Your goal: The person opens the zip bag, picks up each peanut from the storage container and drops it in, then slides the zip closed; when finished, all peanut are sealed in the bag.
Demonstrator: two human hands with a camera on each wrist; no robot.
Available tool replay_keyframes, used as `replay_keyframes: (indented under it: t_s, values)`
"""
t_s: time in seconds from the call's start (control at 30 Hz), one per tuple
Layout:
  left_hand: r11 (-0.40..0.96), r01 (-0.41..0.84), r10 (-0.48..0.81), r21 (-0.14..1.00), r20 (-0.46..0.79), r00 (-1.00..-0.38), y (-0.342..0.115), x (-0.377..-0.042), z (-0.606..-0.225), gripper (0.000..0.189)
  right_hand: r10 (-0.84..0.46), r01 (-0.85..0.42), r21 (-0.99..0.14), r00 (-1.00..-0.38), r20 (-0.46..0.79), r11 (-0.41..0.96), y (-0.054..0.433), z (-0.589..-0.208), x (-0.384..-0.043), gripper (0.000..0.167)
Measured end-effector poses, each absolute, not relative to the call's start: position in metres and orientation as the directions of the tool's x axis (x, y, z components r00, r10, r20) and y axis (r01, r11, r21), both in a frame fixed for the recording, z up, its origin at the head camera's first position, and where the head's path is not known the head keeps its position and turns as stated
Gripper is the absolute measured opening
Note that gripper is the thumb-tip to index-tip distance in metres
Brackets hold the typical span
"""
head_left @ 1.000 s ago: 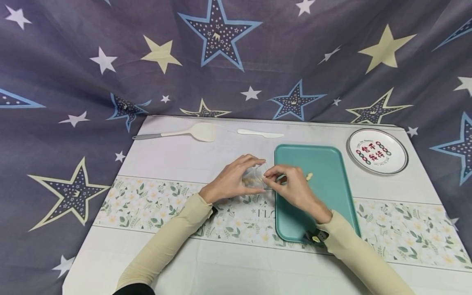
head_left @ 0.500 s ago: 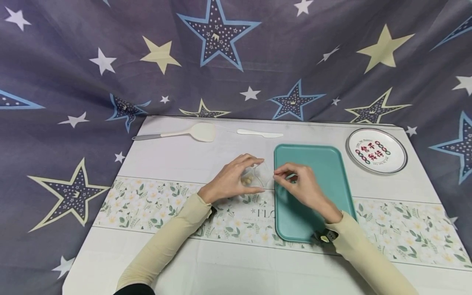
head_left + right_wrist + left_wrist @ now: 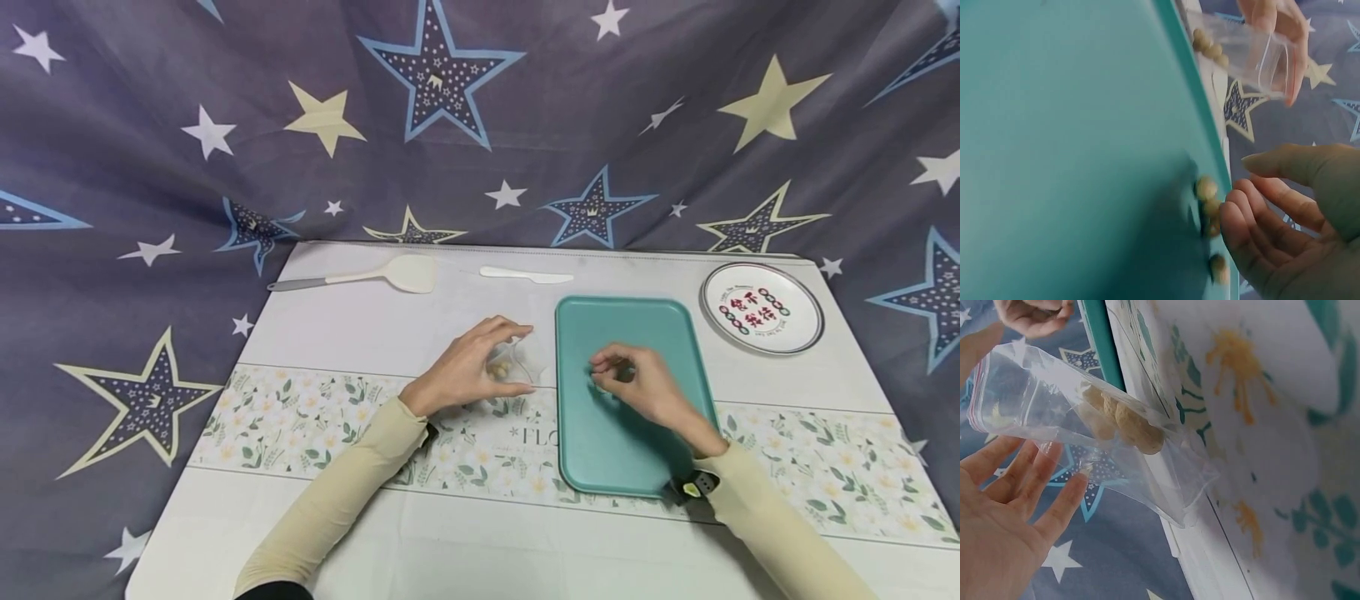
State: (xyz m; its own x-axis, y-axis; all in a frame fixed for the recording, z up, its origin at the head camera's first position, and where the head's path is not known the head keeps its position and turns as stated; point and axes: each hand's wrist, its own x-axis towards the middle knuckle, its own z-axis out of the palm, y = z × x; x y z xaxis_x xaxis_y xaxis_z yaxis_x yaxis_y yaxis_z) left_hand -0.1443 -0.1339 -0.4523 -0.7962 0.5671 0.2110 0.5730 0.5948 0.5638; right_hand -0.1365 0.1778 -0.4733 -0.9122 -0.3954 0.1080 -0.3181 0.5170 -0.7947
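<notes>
My left hand [image 3: 465, 367] curves round a clear zip bag [image 3: 1041, 394], its thumb and fingers on either side near the zip end. Unshelled peanuts [image 3: 1138, 428] lie in the bag's lower part, which reaches down to the flowered cloth. My right hand [image 3: 637, 383] hangs over the teal tray [image 3: 630, 450], fingers loosely bent. In the right wrist view, a gap shows between thumb and fingertips with nothing in it. Close by those fingertips, a few peanuts [image 3: 1205, 187] lie on the tray; the hand covers them in the head view.
A pale spatula [image 3: 408, 273] with a grey handle and a white plastic knife [image 3: 525, 274] lie along the table's back. At the back right stands a white plate [image 3: 761, 308] with red lettering. A star-patterned curtain [image 3: 480, 192] hangs behind the table.
My right hand has moved from the bag's mouth rightward over the tray. A peanut seen earlier on the tray is now behind that hand. The left hand stays at the bag.
</notes>
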Motion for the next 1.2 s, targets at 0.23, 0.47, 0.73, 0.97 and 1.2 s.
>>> replay_keyframes:
  t_s: [0.23, 0.47, 0.73, 0.97, 1.2]
  values:
    - [0.595, 0.574, 0.566, 0.563, 0.213, -0.796, -0.135, -0.144, -0.455, 0.086, -0.364, -0.337, -0.746, -0.921, 0.136, 0.574, 0.197, -0.475, -0.138, 0.022]
    - [0.593, 0.571, 0.564, 0.568, 0.214, -0.798, -0.136, -0.144, -0.456, 0.086, -0.383, -0.391, -0.659, -0.909, 0.166, 0.643, 0.209, -0.473, -0.144, 0.027]
    - [0.594, 0.573, 0.564, 0.565, 0.216, -0.797, -0.136, -0.144, -0.456, 0.086, -0.400, -0.399, -0.592, -0.906, 0.138, 0.700, 0.214, -0.476, -0.155, 0.028]
    - [0.597, 0.564, 0.562, 0.571, 0.204, -0.802, -0.136, -0.143, -0.456, 0.086, -0.397, -0.376, -0.592, -0.912, 0.101, 0.713, 0.217, -0.479, -0.158, 0.019]
    - [0.592, 0.571, 0.563, 0.569, 0.215, -0.798, -0.135, -0.143, -0.455, 0.085, -0.391, -0.369, -0.607, -0.915, 0.101, 0.704, 0.216, -0.479, -0.159, 0.012]
